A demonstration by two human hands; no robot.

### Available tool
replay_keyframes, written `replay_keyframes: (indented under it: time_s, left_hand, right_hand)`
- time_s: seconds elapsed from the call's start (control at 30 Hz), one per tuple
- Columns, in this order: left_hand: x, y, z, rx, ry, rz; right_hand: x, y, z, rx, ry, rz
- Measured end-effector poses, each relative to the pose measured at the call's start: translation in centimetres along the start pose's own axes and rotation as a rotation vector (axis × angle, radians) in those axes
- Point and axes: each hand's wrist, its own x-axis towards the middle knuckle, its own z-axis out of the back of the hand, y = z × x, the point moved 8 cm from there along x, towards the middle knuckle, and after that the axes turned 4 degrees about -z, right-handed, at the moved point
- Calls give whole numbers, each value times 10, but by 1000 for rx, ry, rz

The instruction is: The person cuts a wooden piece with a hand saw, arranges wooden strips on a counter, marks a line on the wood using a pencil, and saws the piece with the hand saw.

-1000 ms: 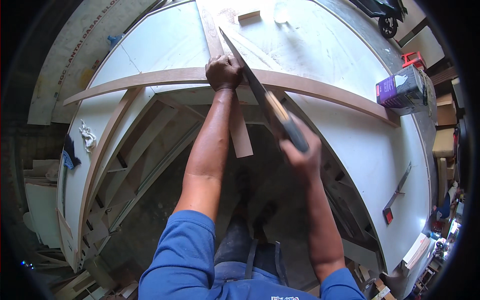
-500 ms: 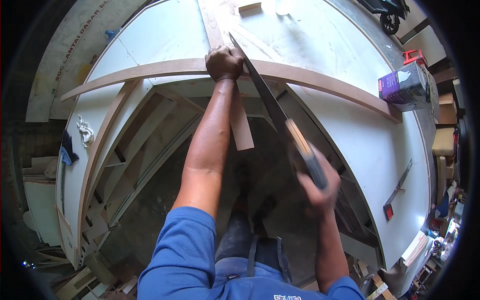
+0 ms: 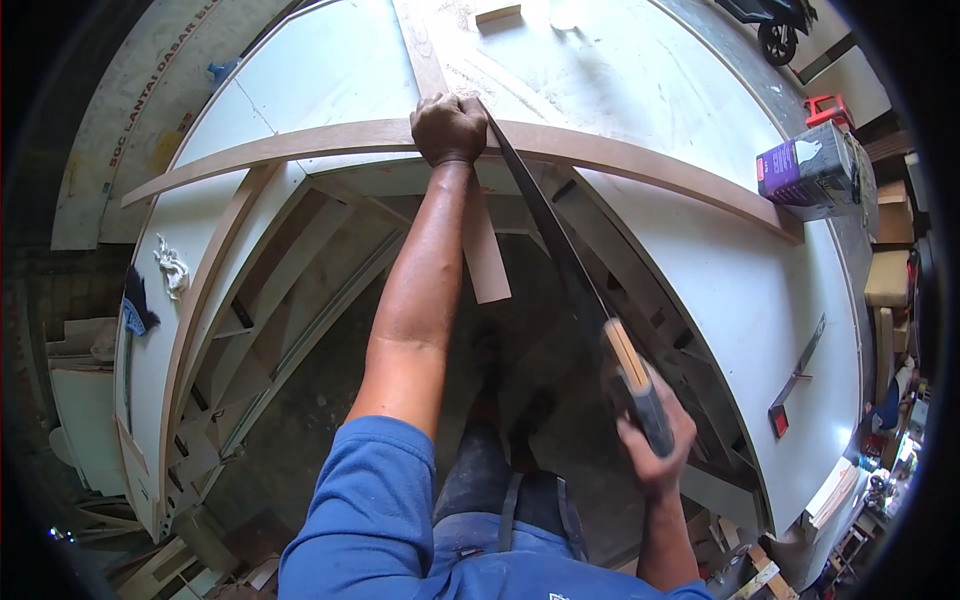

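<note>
My left hand (image 3: 450, 128) is closed in a fist over a narrow wooden board (image 3: 487, 255), where it crosses a long wooden strip (image 3: 340, 137). The board runs away from me across the white worktop, and its near end juts out over the gap in front of me. In my right hand (image 3: 668, 438) is the handle of a handsaw (image 3: 548, 218), with fingers wrapped round the grip. The saw slants from lower right to upper left, its tip end right beside my left hand. My left fist hides part of the crossing.
Sawdust and a small wood offcut (image 3: 498, 14) lie on the white worktop (image 3: 330, 60). A purple and grey box (image 3: 808, 175) stands at the strip's right end. A try square (image 3: 797, 378) rests on the right, a white rag (image 3: 171, 268) on the left.
My right hand has drawn the handsaw back toward me and slightly right, so less of the blade reaches past my left hand. My left hand stays in place on the board.
</note>
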Motion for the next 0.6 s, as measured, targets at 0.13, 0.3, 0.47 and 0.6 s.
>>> replay_keyframes:
  time_s: [0.13, 0.3, 0.47, 0.6]
  left_hand:
    - [-1, 2, -11, -19, 24, 10]
    - [-4, -3, -14, -7, 8, 18]
    - [1, 5, -5, 28, 21, 20]
    - [8, 3, -2, 30, -38, -21]
  right_hand:
    - [125, 8, -56, 58, -24, 220]
    - [140, 14, -63, 38, -36, 217]
    - [-4, -4, -1, -28, -9, 63]
    - [10, 2, -5, -10, -26, 85]
